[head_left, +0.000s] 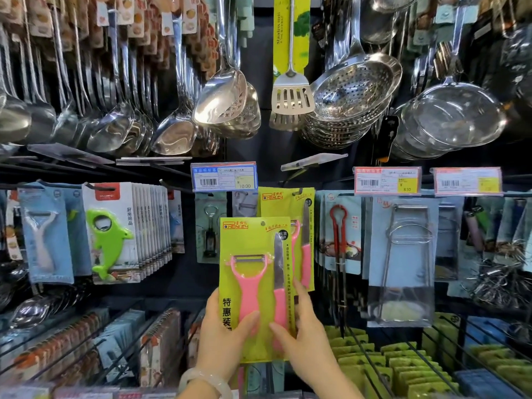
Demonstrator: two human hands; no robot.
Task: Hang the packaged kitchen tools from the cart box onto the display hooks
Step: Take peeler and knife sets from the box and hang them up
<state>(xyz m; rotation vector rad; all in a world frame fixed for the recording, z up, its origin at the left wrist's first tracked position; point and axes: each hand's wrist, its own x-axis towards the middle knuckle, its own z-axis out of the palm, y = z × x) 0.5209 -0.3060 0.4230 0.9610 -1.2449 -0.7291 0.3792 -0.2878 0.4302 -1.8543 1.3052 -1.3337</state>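
A yellow-green card pack (253, 249) with a pink peeler and a pink-handled knife is held upright in front of the display. My left hand (221, 338) grips its lower left edge, thumb across the front. My right hand (305, 332) grips the lower right edge, thumb on the knife handle. The hole at the pack's top lies below the hook. Behind it, a matching pack (299, 214) hangs on a display hook (298, 191) under an empty clear tag holder. The cart box is out of view.
Steel ladles, slotted spatulas (292, 96) and strainers (354, 90) hang above. Price tags (224, 176) jut out at mid height. Packs of dolphin openers (110, 240), tongs (341, 234) and racks hang left and right. Sloped wire hooks with stock lie below.
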